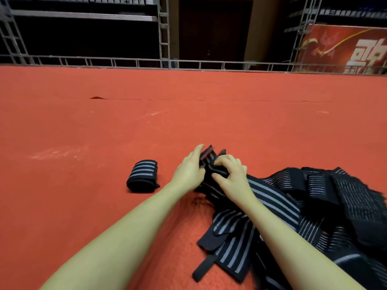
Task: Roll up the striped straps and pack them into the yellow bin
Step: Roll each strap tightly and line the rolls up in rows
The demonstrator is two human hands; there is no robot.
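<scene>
**Both hands work one end of a striped strap on the red floor**

The left hand [189, 170] and the right hand [230, 174] meet over the rolled-up end of a black elastic strap with grey stripes [270, 195]. The left hand cups the roll from its left side, fingers curved round it. The right hand grips it from above and the right, fingers bent and pinching the fabric. The strap's loose length trails back under the right forearm.

That length runs into a tangled heap of black-and-grey striped straps [326, 208], lying on the red carpeted floor [83, 126] to the right of the hands and spreading to the lower right edge of the view.

A finished roll of the same striped strap [142, 177] lies on the floor just left of the left hand, apart from it.

A grey metal truss rail [125, 61] borders the far edge of the floor, with a red banner [339, 49] behind it at the right.
</scene>
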